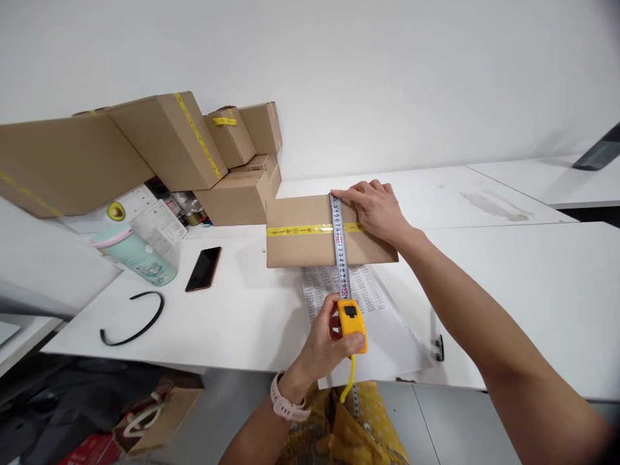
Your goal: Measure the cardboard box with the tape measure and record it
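Note:
A cardboard box (300, 250) with yellow printed tape across its top stands on the white table, over part of some printed sheets (387, 336). My left hand (327, 342) is wrapped round the yellow case of a tape measure (352, 326), in front of the box. The silver blade runs from the case across the box top to its far edge. There my right hand (375, 210) rests on the box, the index fingertip at the blade's end and the other fingers bent over the far edge. A yellow wrist strap hangs from the case.
More cardboard boxes (165, 142) are stacked at the left against the wall. A green tumbler (140, 255), a phone (203, 269) and a black curved band (157, 316) lie on the table's left. A pen (438, 347) lies right of the sheets.

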Tool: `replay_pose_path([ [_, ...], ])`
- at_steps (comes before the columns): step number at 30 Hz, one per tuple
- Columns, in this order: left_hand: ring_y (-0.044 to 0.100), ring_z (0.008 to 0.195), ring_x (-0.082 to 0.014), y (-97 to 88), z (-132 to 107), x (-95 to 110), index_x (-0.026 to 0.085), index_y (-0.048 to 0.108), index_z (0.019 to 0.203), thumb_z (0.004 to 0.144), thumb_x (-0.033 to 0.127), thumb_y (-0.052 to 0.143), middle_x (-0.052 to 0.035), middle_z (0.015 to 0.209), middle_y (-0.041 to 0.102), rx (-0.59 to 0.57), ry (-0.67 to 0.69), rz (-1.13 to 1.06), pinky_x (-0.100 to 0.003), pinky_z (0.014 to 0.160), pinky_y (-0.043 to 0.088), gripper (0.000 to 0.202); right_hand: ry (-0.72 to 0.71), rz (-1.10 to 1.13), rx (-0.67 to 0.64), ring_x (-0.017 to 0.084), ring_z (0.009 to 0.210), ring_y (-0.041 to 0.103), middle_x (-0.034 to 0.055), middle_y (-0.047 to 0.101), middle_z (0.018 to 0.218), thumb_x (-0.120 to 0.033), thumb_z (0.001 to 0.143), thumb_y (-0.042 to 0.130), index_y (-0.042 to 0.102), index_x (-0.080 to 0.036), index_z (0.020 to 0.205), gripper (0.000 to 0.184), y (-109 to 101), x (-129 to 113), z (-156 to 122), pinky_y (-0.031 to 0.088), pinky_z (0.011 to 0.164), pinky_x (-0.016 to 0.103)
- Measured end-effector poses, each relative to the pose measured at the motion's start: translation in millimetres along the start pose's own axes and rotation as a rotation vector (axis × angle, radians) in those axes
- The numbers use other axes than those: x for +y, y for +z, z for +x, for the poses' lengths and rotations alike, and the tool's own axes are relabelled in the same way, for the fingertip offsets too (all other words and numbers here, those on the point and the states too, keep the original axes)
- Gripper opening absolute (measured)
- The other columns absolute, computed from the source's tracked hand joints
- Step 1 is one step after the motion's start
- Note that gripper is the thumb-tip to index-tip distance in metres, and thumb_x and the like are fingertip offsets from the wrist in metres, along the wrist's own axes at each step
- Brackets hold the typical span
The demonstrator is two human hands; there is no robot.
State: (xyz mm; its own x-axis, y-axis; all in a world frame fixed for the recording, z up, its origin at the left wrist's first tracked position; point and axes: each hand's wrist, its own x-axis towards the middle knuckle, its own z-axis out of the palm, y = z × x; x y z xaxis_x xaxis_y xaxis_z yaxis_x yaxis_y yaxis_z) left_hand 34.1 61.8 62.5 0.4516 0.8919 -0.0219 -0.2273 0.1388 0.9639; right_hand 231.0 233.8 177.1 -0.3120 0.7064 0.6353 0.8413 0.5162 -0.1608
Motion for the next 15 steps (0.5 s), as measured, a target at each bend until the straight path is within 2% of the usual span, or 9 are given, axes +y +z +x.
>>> replay_pose_path([
  [6,0.062,0.084,-0.0156,-3.3,0.4,6.3,0.023,0.051,0.118,0.072,0.051,0.085,-0.0079,0.118,0.060,-0.020,-0.014,-0.014,-0.030,0.074,0.058,0.063,0.007,0.010,0.005,0.030,0.096,0.048,0.0090,0.066,0.112,-0.030,0.104,0.028,0.064,-0.041,0.135,0.049,0.2,0.3,-0.6,0.035,0.089,0.049],
  [11,0.065,0.084,-0.0156,-8.4,1.2,8.0,0.023,0.051,0.114,0.070,0.051,0.086,-0.0076,0.115,0.063,-0.047,-0.034,-0.074,-0.032,0.077,0.058,0.063,0.024,0.004,-0.009,0.030,0.097,0.048,0.0092,0.066,0.113,-0.028,0.104,0.027,0.064,-0.040,0.136,0.050,-1.8,-2.7,-1.0,0.034,0.090,0.048],
  [15,0.067,0.083,-0.0161,-11.0,1.8,8.8,0.023,0.050,0.116,0.069,0.051,0.088,-0.0081,0.114,0.063,-0.062,-0.049,-0.115,-0.031,0.075,0.058,0.066,0.022,0.000,-0.002,0.029,0.097,0.048,0.0089,0.066,0.112,-0.028,0.104,0.026,0.065,-0.039,0.136,0.051,-1.2,-3.1,-1.6,0.034,0.090,0.048],
])
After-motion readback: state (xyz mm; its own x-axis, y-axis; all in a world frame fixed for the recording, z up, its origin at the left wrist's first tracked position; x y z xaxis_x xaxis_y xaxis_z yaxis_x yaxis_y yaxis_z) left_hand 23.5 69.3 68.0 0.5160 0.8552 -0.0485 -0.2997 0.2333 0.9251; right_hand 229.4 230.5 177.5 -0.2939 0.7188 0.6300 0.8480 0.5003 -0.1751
